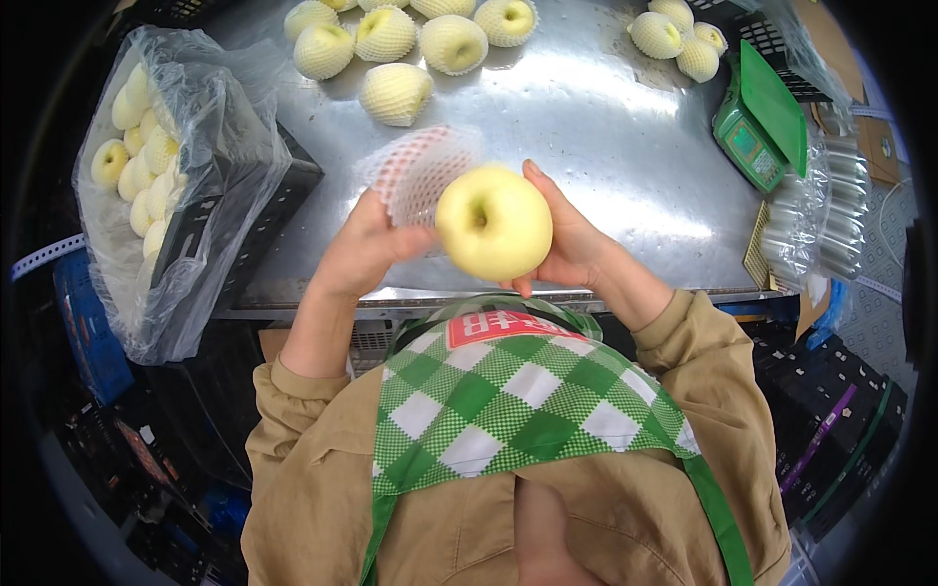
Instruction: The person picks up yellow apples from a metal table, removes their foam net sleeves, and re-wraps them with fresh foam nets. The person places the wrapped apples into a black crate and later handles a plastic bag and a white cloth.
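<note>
My right hand (568, 238) holds a bare yellow apple (495, 222) from its right side, with the stem hollow facing up. Just left of the apple, my left hand (370, 245) is inside or behind a white foam net sleeve (425, 172); its fingers show through the mesh. The left thumb tip is at the apple's edge, and whether it touches is unclear. Beyond my hands, a yellow fruit in a foam net (396, 94) lies on the metal table (586, 124), with several more netted fruits (453, 45) behind it.
At the left stands a black plastic crate (220, 234) lined with clear film, holding netted fruits (139, 176). A green scale (762, 139) sits at the right, beside stacked clear plastic trays (821, 212). More netted fruits (656, 35) lie at the back right near another black crate (784, 66).
</note>
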Tool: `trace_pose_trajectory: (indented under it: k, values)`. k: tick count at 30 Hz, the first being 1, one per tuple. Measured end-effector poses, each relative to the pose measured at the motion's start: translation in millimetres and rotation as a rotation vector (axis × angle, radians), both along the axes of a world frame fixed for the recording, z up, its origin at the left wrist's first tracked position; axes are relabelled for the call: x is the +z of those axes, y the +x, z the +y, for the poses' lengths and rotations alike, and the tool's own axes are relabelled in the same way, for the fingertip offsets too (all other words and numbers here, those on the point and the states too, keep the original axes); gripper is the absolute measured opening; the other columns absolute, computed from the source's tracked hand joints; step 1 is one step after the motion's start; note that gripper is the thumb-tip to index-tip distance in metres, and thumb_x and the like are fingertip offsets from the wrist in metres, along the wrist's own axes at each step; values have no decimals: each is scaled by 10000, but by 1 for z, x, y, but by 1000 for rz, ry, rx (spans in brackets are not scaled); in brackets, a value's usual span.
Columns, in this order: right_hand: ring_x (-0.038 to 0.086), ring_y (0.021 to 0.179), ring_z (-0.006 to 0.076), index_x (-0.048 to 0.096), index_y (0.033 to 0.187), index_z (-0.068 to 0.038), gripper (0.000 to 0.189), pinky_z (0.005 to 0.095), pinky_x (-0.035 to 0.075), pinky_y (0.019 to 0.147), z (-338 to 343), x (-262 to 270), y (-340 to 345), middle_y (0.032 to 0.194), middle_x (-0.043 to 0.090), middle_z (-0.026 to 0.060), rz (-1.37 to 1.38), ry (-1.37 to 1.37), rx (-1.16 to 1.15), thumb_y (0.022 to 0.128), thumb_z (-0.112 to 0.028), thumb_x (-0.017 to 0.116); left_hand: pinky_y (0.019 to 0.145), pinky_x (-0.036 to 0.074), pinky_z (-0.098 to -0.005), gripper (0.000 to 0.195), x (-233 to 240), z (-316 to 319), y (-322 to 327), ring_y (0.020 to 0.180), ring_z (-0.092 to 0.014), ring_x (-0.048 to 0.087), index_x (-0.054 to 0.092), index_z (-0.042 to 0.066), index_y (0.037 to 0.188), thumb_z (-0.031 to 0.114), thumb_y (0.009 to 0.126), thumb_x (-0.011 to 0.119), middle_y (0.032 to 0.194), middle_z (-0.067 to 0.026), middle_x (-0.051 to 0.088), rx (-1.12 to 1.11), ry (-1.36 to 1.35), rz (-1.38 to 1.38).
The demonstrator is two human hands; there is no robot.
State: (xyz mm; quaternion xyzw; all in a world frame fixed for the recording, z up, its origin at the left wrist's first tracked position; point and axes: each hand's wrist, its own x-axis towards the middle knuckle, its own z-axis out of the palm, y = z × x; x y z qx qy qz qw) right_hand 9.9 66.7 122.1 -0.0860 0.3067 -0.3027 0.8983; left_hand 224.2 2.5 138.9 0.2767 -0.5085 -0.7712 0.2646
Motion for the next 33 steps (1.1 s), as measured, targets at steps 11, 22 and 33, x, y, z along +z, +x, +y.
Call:
trace_pose_trajectory:
  k: [11, 22, 33]
  values:
    - [553, 504, 145, 632, 817, -15, 402, 258, 456, 472, -2, 44, -9, 620, 590, 75, 592, -631, 73, 874, -404, 546, 980, 426, -441, 818, -35, 20, 4, 1136, -269, 521, 466, 49, 1257, 546, 648, 694, 1225, -126, 530, 209, 625, 518]
    - [516, 962, 293, 541, 1022, -64, 533, 380, 434, 804, -6, 40, 27, 1092, 537, 114, 1242, -1527, -333, 553, -123, 787, 951, 432, -459, 527, -53, 33, -7, 1115, -283, 521, 488, 88, 1218, 495, 885, 446, 1215, -122, 530, 269, 926, 749]
    - [518, 1126, 273, 449, 1258, 2, 671, 358, 401, 958, -8, 29, 32, 1215, 521, 165, 1099, -1256, -213, 669, -196, 701, 920, 466, -436, 585, -39, 36, -21, 1060, -258, 560, 475, 109, 1235, 554, 906, 286, 1183, -100, 547, 330, 1094, 468]
